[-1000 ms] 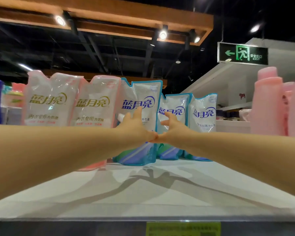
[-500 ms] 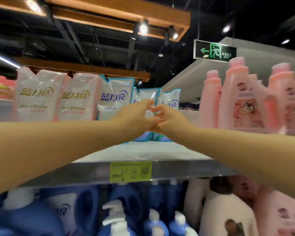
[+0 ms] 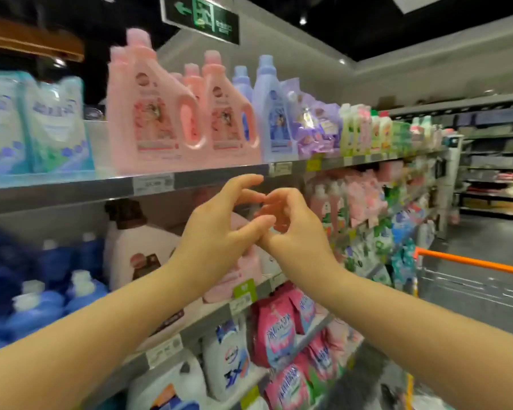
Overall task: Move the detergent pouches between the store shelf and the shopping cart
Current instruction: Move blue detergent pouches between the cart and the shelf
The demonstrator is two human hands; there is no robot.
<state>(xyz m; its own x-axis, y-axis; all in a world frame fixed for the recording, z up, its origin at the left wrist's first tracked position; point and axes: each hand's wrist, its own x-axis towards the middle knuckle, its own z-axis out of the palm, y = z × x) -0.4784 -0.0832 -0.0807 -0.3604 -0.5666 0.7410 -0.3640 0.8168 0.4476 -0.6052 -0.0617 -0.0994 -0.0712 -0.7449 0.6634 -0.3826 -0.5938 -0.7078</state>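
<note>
Touching: left hand (image 3: 219, 235), right hand (image 3: 296, 235), both empty; pouches (image 3: 57, 125) blurred; cart (image 3: 471, 263) cropped.

Dim aisle, motion blur, warped edges

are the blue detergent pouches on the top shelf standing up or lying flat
Standing upright. The blue detergent pouches sit on their bases at the left of the top shelf, side by side.

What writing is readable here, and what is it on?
"3X", as far as it can be made out: white jug on a lower shelf.
Exit sign: arrow and running figure show; its words are blurred.
Blue pouches: brand blurred.
Pink pouches: characters blurred.
Price tags: too small to read.
</note>
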